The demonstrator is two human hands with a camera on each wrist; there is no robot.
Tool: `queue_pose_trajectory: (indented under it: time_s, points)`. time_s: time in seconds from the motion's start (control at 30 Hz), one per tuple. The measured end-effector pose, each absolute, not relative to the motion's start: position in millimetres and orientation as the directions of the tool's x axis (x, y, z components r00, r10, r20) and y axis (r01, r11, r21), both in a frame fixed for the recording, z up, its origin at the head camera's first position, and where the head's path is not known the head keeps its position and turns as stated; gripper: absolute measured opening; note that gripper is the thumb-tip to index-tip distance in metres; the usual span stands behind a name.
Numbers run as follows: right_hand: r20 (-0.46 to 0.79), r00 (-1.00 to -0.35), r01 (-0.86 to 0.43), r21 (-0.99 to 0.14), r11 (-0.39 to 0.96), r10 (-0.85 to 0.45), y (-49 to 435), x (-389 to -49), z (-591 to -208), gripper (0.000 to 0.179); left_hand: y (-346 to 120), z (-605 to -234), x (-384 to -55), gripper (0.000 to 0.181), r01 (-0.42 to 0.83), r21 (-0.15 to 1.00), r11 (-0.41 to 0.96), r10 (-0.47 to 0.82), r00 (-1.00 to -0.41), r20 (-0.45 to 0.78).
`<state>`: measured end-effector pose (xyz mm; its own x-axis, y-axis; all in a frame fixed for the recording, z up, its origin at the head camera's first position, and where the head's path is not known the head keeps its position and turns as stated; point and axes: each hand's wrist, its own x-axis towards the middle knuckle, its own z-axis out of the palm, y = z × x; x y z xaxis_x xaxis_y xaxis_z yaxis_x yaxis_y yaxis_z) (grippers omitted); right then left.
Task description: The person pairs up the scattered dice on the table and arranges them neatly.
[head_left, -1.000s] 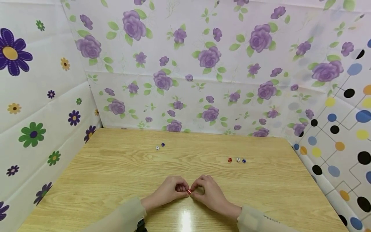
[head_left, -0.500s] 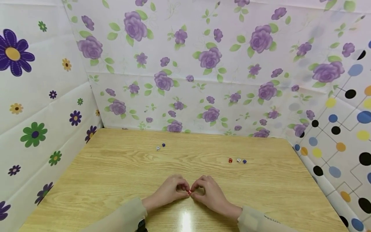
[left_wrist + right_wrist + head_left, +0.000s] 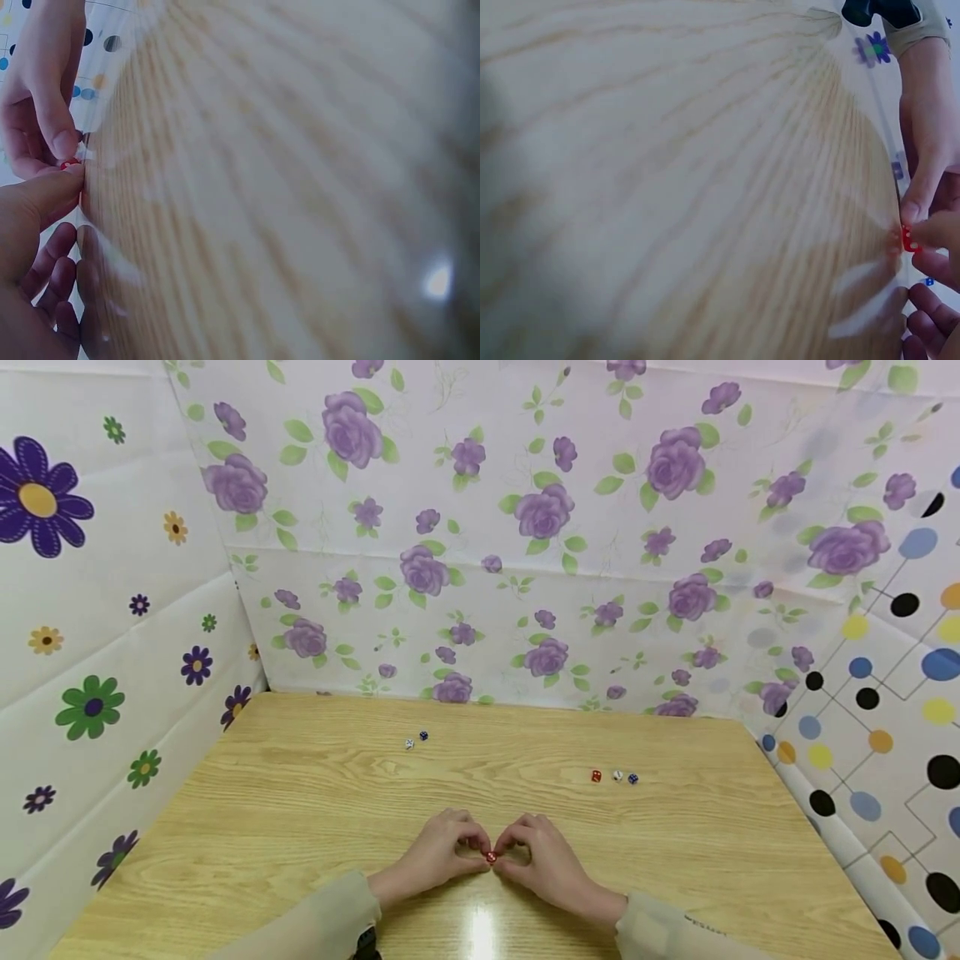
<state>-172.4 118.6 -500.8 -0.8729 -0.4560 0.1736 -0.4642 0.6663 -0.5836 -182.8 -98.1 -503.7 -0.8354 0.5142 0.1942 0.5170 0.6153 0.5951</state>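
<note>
Near the front middle of the table, a small red die (image 3: 491, 857) with white pips sits between the fingertips of both hands. My left hand (image 3: 437, 856) pinches it from the left with thumb and index finger. From the right, my right hand (image 3: 546, 865) pinches it the same way. In the left wrist view the die (image 3: 69, 162) is mostly covered by the thumbs. More of the red die (image 3: 910, 240) shows in the right wrist view, at table level. The other fingers of each hand are loosely bent.
On the wooden table (image 3: 322, 810), a white die (image 3: 409, 744) and a blue die (image 3: 423, 736) lie back left. A red die (image 3: 596, 776), a white die (image 3: 618, 775) and a blue die (image 3: 633, 779) form a row at right. Patterned cloth (image 3: 487, 593) walls the back and sides.
Both hands keep their hold on the red die with hardly any movement. The whole head view shifts very slightly; the other dice stay where they are.
</note>
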Motion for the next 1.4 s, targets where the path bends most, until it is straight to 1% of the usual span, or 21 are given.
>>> queue_pose_trajectory:
  time_s: [0.17,0.27,0.43,0.57,0.77,0.9,1.03,1.1,1.4]
  points:
    - [0.164,-0.854,-0.485,-0.594,0.642,-0.494,128,-179,-496,0.011,-98,-503,-182,0.013,0.525,0.597,0.607,0.517,-0.831,0.205]
    - [0.174,-0.853,-0.497,-0.560,0.662,-0.493,137,-187,-495,0.013,-98,-504,-182,0.013,0.531,0.595,0.603,0.519,-0.828,0.212]
    - [0.223,-0.869,-0.491,-0.494,0.718,-0.441,154,-202,-492,0.016,-98,-503,-182,0.015,0.522,0.598,0.608,0.520,-0.831,0.196]
    - [0.274,-0.874,-0.486,-0.484,0.728,-0.401,166,-217,-490,0.018,-99,-503,-182,0.015,0.510,0.603,0.613,0.516,-0.837,0.183]
    - [0.365,-0.868,-0.480,-0.443,0.757,-0.337,192,-240,-490,0.018,-98,-504,-183,0.015,0.506,0.605,0.614,0.518,-0.837,0.174]
    - [0.416,-0.860,-0.467,-0.413,0.782,-0.295,212,-254,-492,0.021,-98,-505,-183,0.014,0.504,0.608,0.614,0.521,-0.837,0.168]
    - [0.450,-0.851,-0.448,-0.355,0.821,-0.270,227,-263,-496,0.025,-98,-503,-183,0.014,0.497,0.606,0.622,0.516,-0.841,0.160]
    - [0.456,-0.851,-0.433,-0.331,0.838,-0.260,232,-265,-498,0.026,-98,-503,-184,0.014,0.496,0.603,0.624,0.514,-0.842,0.161]
    - [0.422,-0.883,-0.355,-0.319,0.879,-0.204,241,-268,-503,0.028,-98,-504,-183,0.014,0.479,0.614,0.627,0.504,-0.851,0.149]
